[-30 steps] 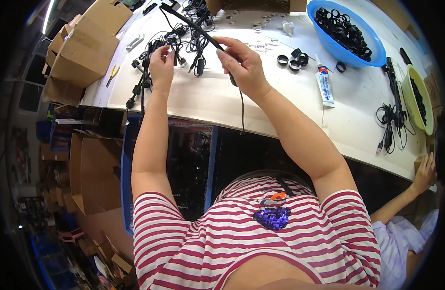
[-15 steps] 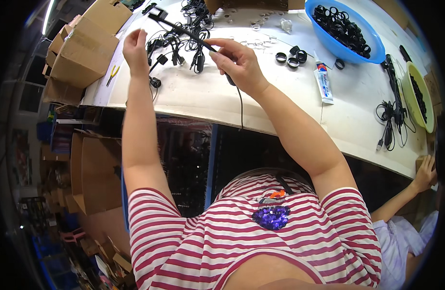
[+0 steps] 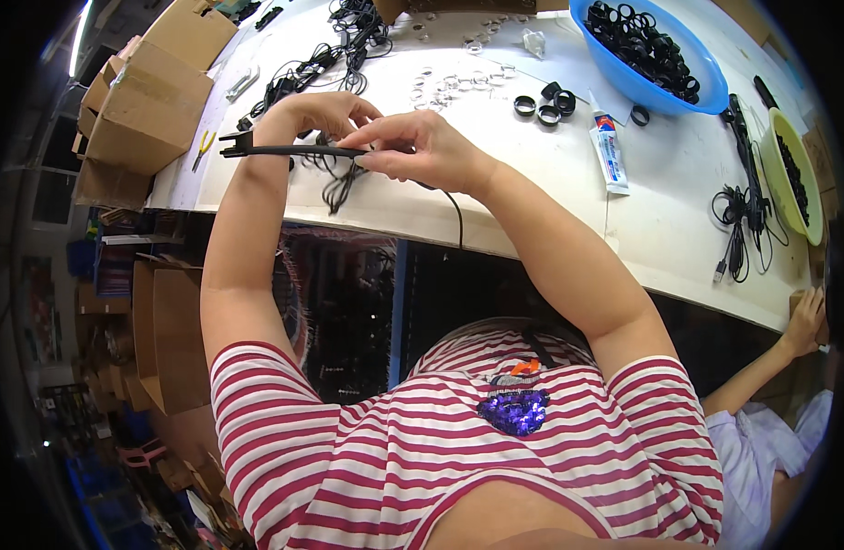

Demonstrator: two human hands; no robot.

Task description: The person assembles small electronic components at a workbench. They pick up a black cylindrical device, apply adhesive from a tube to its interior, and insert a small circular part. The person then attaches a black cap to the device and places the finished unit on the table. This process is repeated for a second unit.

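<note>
My right hand (image 3: pixel 426 147) pinches a slim black rod-shaped device (image 3: pixel 293 149) with a forked end. The rod lies nearly level above the table, its fork pointing left across my left forearm. From its right end a black cable (image 3: pixel 460 220) droops past the table edge. Just beyond the rod is my left hand (image 3: pixel 325 112), fingers curled toward the right hand and their tips partly hidden. A looped black cable bundle (image 3: pixel 337 188) shows below the rod; whether my left hand grips it is hidden.
Black cable bundles (image 3: pixel 353 37) and clear rings (image 3: pixel 458 84) lie on the white table. Black rings (image 3: pixel 550 112), a glue tube (image 3: pixel 610 156) and a blue basin (image 3: pixel 715 92) are to the right. Yellow-handled pliers (image 3: pixel 204 147) lie left, near cardboard boxes (image 3: pixel 156 101). Another person's hand (image 3: pixel 807 321) rests far right.
My left hand has moved right and nearer, beside my right hand. The black rod has swung down from a slant to nearly level. A looped cable bundle now shows below it.
</note>
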